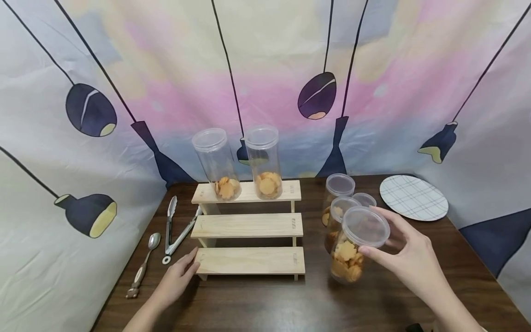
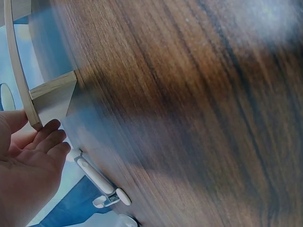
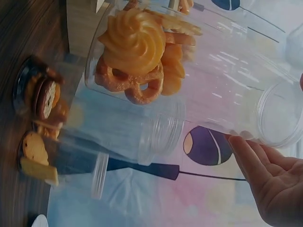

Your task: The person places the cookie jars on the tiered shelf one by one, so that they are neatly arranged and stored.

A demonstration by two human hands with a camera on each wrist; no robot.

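My right hand (image 1: 415,256) grips a clear lidded jar (image 1: 348,256) near its top, thumb at the front and fingers behind. Flower-shaped and pretzel-shaped biscuits (image 3: 135,45) lie in its lower part. In the right wrist view its base is above the table. My left hand (image 1: 176,279) holds the left end of the lowest step of a three-step wooden rack (image 1: 249,260); the left wrist view shows the thumb on one side of the board (image 2: 21,80) and fingers on the other. Two tall jars (image 1: 210,150) (image 1: 263,147) with biscuits stand on the top step.
Behind the held jar, more lidded jars (image 1: 339,184) stand on the dark wooden table (image 1: 290,306), partly hidden. A round white checked board (image 1: 414,197) lies at the back right. Tongs (image 1: 179,240) and a spoon (image 1: 143,267) lie left of the rack. A printed cloth (image 1: 265,92) hangs behind.
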